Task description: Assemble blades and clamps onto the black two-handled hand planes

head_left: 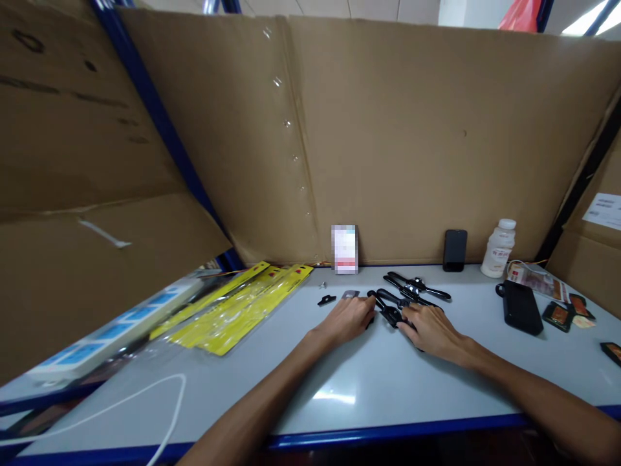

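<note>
My right hand (431,329) is closed around one end of a black spokeshave (389,314), which lies at a slant between my two hands. My left hand (348,318) has its fingers curled together beside the other end of this tool. A bit of something dark shows under those fingertips, too hidden to name. Just behind my hands lie several more black spokeshaves (421,285), partly overlapping. Left of them are a small black metal cap (326,299) and a flat grey blade (350,294), partly covered by my left hand. Tiny silvery screws (323,285) lie farther back.
Yellow-backed clear packs (242,323) and a white power strip (116,330) lie left. A blurred-out screen (345,250), a black phone (455,250) and a white bottle (499,249) stand along the cardboard wall (388,142). A black power bank (521,307) lies right.
</note>
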`<state>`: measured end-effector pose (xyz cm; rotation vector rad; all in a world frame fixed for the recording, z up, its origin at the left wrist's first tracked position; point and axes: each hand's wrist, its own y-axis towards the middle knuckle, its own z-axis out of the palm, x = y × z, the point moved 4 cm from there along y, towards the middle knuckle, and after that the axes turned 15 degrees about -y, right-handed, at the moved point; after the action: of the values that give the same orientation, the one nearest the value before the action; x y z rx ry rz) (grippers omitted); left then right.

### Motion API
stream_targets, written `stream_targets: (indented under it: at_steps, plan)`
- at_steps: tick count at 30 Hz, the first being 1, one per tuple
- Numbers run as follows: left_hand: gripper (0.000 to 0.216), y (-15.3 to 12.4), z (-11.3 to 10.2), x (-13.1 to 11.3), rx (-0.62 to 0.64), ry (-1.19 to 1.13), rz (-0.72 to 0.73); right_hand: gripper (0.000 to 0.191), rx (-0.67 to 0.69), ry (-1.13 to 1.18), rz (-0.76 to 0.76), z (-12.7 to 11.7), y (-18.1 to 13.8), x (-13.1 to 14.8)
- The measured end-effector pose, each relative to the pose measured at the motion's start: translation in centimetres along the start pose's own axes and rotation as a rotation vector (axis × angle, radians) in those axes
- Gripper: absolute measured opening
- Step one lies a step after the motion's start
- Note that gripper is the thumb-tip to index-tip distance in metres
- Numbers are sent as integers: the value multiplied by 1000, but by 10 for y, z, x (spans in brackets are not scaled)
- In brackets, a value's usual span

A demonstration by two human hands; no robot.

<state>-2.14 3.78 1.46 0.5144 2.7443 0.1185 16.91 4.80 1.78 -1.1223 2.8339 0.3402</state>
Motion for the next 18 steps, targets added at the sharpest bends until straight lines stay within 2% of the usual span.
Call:
stream_targets:
  at_steps: [5, 9, 14, 18]
  plan:
    - [13, 3, 1, 6, -38, -50, -12, 29, -110, 78, 6, 2, 10, -16]
    - [13, 5, -1, 15, -58, -109, -15, 37, -248, 96, 172, -5, 17, -51]
    - [15, 8, 1, 21, -34, -168, -6, 39, -273, 73, 337, -1, 20, -95]
    - [16, 9, -1, 27, -67, -203, -42, 46, -265, 64, 417, 8, 18, -110]
